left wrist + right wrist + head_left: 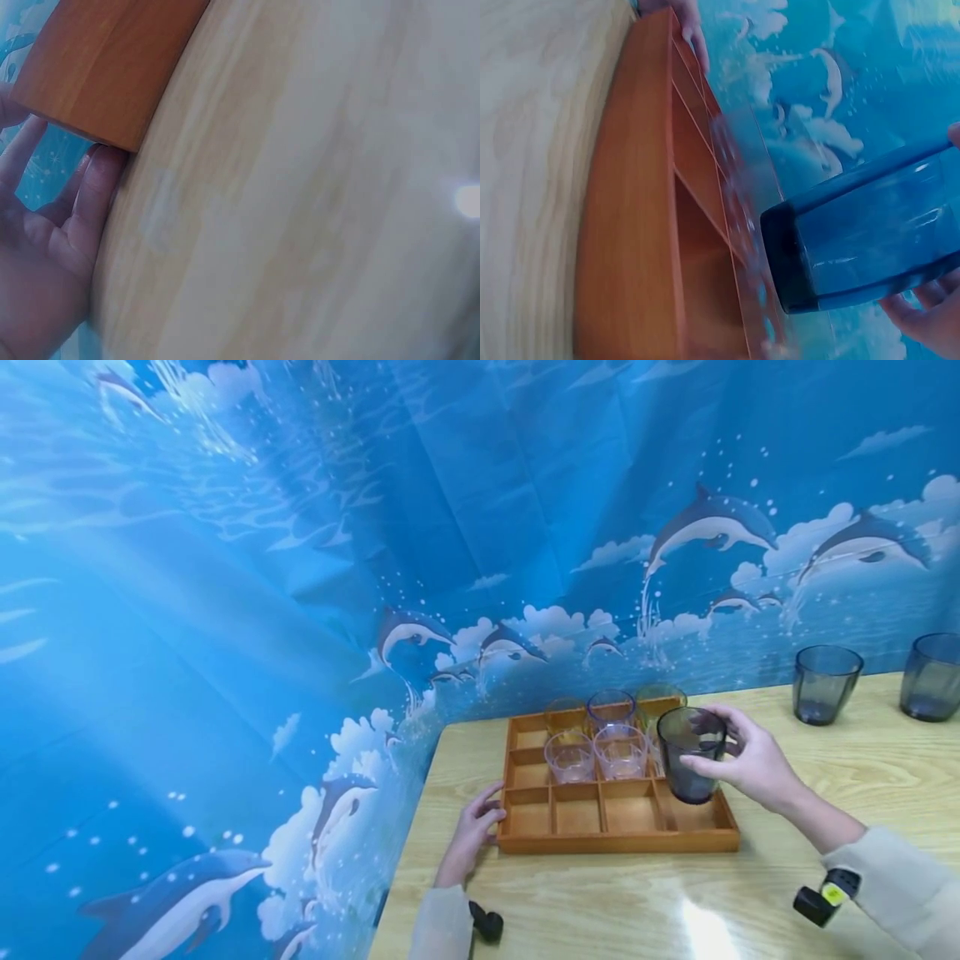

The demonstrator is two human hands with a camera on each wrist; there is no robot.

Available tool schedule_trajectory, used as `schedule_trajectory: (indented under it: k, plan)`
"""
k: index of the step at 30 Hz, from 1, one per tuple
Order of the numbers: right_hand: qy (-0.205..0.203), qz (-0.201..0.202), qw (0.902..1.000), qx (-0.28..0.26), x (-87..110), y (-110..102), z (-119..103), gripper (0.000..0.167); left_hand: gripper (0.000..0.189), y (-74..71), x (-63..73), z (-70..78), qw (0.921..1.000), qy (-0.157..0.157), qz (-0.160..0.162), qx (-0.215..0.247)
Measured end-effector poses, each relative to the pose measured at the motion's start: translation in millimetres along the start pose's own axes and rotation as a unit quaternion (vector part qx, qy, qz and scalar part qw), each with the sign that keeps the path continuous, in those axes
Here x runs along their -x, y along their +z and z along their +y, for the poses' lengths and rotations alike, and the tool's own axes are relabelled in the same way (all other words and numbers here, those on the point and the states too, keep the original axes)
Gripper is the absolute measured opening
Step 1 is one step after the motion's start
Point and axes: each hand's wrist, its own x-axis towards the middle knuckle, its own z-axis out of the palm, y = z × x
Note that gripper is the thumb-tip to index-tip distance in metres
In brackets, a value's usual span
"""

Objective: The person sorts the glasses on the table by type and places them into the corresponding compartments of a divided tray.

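My right hand (761,764) grips a dark grey glass tumbler (688,760) from its right side, thumb in front. The tumbler is upright above the front right compartment of a wooden divided tray (618,843); the right wrist view shows its thick dark base (789,259) over the dividers. At the tray's left end, my left hand (474,831) touches the outer wall with its fingers (97,180). Clear pinkish glasses (570,764) stand in the middle row. Behind them are an amber glass (564,714), a bluish glass (611,710) and a yellow-green glass (662,697).
Two more dark grey tumblers, one nearer (825,689) and one at the right edge (930,681), stand on the wooden table (600,902). A blue dolphin-print cloth (480,527) hangs right behind the table and along its left side.
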Motion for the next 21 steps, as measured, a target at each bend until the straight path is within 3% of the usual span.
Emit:
schedule_trajectory:
  k: [9,21]
  plan:
    - [-0.033,-0.007,0.9970,-0.069,-5.2,50,-11,0.068,0.048,0.5,0.1,-0.2,1.0000,-0.004,0.002,-0.007]
    - [-0.029,-0.046,0.9857,-0.160,-14.2,115,-21,0.072,0.048,-0.7,-2.5,0.5,0.9998,-0.018,-0.002,0.001]
